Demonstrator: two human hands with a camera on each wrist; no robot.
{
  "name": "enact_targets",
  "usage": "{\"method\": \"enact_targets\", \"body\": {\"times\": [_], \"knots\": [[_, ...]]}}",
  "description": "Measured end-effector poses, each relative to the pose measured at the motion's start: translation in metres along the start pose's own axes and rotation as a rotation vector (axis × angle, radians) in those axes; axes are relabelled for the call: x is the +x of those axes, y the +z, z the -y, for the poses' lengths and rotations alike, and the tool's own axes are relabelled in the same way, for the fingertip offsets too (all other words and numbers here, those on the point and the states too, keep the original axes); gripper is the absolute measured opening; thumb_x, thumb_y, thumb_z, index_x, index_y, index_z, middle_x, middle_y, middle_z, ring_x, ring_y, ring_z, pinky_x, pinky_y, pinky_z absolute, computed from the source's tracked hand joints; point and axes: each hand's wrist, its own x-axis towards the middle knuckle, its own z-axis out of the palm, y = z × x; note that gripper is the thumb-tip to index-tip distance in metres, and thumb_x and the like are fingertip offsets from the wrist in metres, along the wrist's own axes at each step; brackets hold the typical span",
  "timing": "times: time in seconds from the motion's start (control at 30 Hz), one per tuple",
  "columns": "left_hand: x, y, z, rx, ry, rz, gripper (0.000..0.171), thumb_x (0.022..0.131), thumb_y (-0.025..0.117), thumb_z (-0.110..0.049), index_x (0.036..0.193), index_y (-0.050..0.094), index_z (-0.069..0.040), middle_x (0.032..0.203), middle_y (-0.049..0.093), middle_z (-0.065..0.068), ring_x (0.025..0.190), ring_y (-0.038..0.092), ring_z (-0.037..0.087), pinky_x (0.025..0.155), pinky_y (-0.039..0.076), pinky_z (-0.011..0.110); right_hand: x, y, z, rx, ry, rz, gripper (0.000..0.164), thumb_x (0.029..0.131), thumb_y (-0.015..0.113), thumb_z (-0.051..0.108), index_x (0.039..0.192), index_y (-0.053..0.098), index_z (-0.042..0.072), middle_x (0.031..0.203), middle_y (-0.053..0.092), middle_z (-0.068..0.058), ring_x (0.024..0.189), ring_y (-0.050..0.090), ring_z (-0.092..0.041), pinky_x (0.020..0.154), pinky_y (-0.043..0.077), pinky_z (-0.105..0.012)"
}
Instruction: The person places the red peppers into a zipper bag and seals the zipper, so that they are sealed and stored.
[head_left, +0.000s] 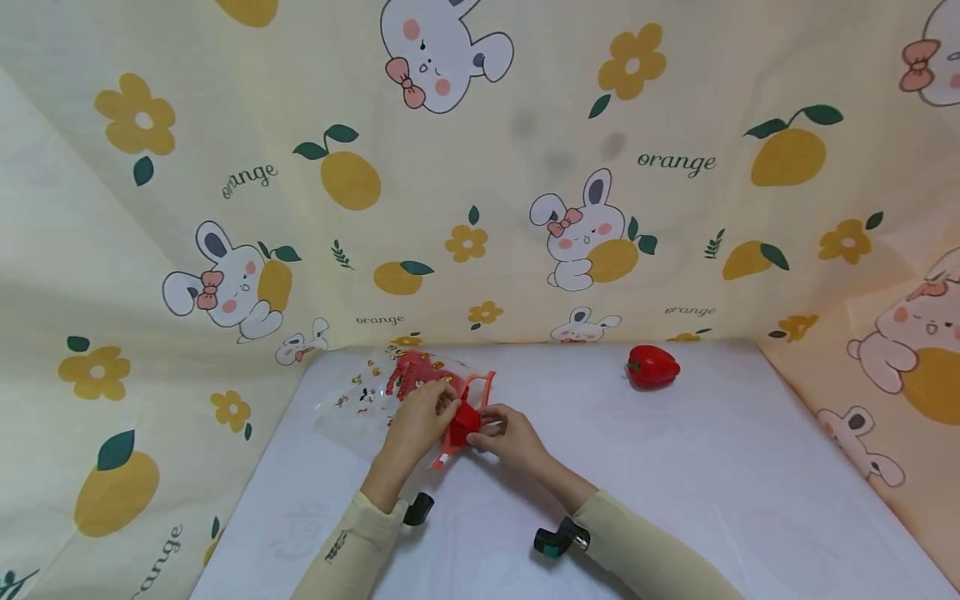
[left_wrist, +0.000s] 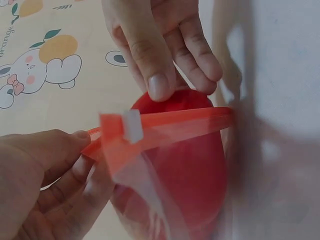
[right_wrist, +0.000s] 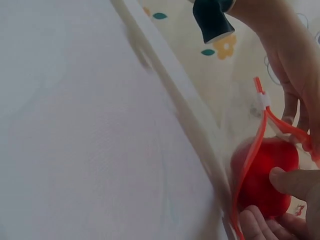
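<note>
A clear zip bag (head_left: 367,396) with small cartoon prints and an orange-red zip strip (left_wrist: 165,122) lies at the table's left. My left hand (head_left: 417,421) pinches the strip at the bag's mouth, between thumb and fingers (left_wrist: 65,145). The right hand (head_left: 516,437) holds a red bell pepper (right_wrist: 267,175), thumb on one side and fingers beneath. That pepper sits partly inside the parted mouth, its lower part behind the clear film. Deeper in the bag, another red thing (head_left: 412,369) shows through the plastic, its shape blurred by the prints.
A second red bell pepper (head_left: 652,367) with a green stem lies at the back right of the white table (head_left: 675,467). A printed cloth (head_left: 487,167) hangs behind and along the sides. A white slider (right_wrist: 263,101) sits near one end of the strip.
</note>
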Motion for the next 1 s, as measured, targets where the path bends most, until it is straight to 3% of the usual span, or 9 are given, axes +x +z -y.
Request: {"method": "enact_targets", "body": {"times": [0.3,0.8,1.0], "knots": [[0.001,0.0,0.001,-0.021,-0.003,-0.015,0.01,0.099,0.08,-0.018,0.105,0.073,-0.013,0.092,0.067,0.0,0.083,0.06,0.016,0.077,0.058,0.033,0.008,0.007,0.0,0.08,-0.021,-0.002,0.042,0.094,0.082,0.005,0.13,0.065,-0.008,0.115,0.075,-0.023,0.095,0.078,-0.027,0.078,0.063,-0.028],[0.001,0.002,0.005,0.001,0.066,-0.052,0.007,0.1,0.079,-0.017,0.101,0.073,-0.013,0.09,0.067,-0.002,0.082,0.061,0.014,0.075,0.056,0.033,0.018,0.015,-0.001,0.083,-0.072,0.02,0.04,0.096,0.079,0.003,0.13,0.064,-0.012,0.119,0.073,-0.03,0.099,0.077,-0.035,0.074,0.059,-0.02],[0.001,0.002,0.004,-0.018,0.091,-0.067,0.006,0.099,0.078,-0.015,0.101,0.073,-0.011,0.091,0.069,0.0,0.084,0.063,0.015,0.075,0.056,0.035,0.02,0.02,0.002,0.077,-0.101,0.023,0.039,0.098,0.077,0.002,0.131,0.063,-0.013,0.122,0.071,-0.031,0.105,0.076,-0.04,0.079,0.059,-0.019]]}}
